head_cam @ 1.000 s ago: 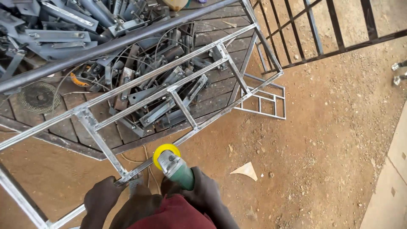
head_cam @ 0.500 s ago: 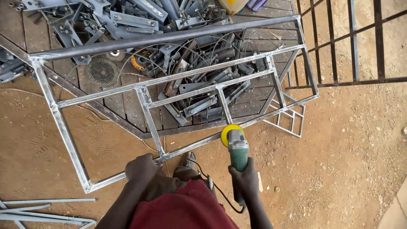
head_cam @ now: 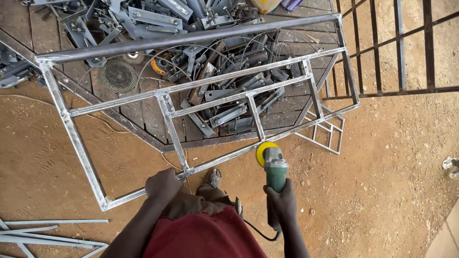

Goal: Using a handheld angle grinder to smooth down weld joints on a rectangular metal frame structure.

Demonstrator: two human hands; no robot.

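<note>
Down at the far left, a few loose thin metal strips [head_cam: 52,234] lie flat on the reddish dirt ground [head_cam: 382,191]. Just right of them begins the welded steel frame [head_cam: 71,134], a large rectangle of square tube with inner rails and short uprights, lying tilted across the ground and over a heap of metal brackets [head_cam: 224,102] piled on dark grating. A round abrasive disc [head_cam: 117,75] rests flat near the heap's left side. The left hand [head_cam: 163,184] is closed around the frame's near rail, close to where an upright meets it, fingers wrapped over the tube. Beside it a sandalled foot [head_cam: 213,177] stands just under the rail, above the red garment [head_cam: 205,236]. Further right, the right hand [head_cam: 281,204] is clenched firmly around the body of a green angle grinder [head_cam: 274,173], whose yellow disc [head_cam: 264,152] sits against the same near rail. A black cable trails from the grinder's rear. Rightmost, a dark barred gate [head_cam: 397,52] stands beyond the frame.
</note>
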